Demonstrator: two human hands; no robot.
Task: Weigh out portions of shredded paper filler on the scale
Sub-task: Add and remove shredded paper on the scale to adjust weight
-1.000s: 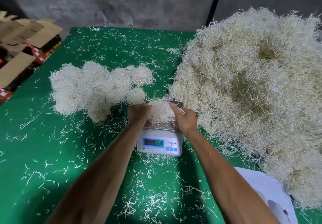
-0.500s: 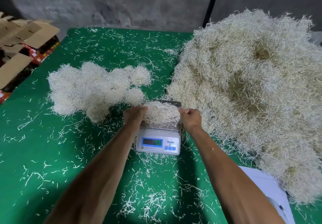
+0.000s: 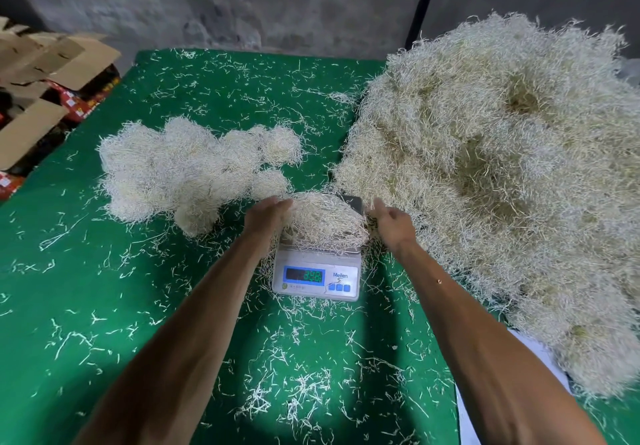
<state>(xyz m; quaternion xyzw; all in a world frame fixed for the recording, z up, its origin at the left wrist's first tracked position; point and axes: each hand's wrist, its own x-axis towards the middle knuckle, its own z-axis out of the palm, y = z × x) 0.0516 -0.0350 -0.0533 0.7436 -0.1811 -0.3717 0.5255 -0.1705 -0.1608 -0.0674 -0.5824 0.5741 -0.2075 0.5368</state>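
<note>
From your head camera, the scale (image 3: 316,271) sits at the centre of the green table (image 3: 104,306), and a wad of shredded paper (image 3: 325,222) rests on its platform. Your left hand (image 3: 266,216) lies against the wad's 9 o'clock side, fingers straight and loose, gripping nothing. Your right hand (image 3: 393,224) is at the wad's 3 o'clock side, fingers relaxed and spread; whether its fingertips touch the paper is hard to tell, since loose strands cover them. The display glows with green digits, too blurred to read surely. At 10 o'clock from the scale lies a cluster of weighed portions (image 3: 187,170), well apart from the big heap of filler (image 3: 502,174) that fills the 2 o'clock side and reaches the scale's edge. Cardboard boxes (image 3: 45,73) stand beyond the table at 10 o'clock.
</note>
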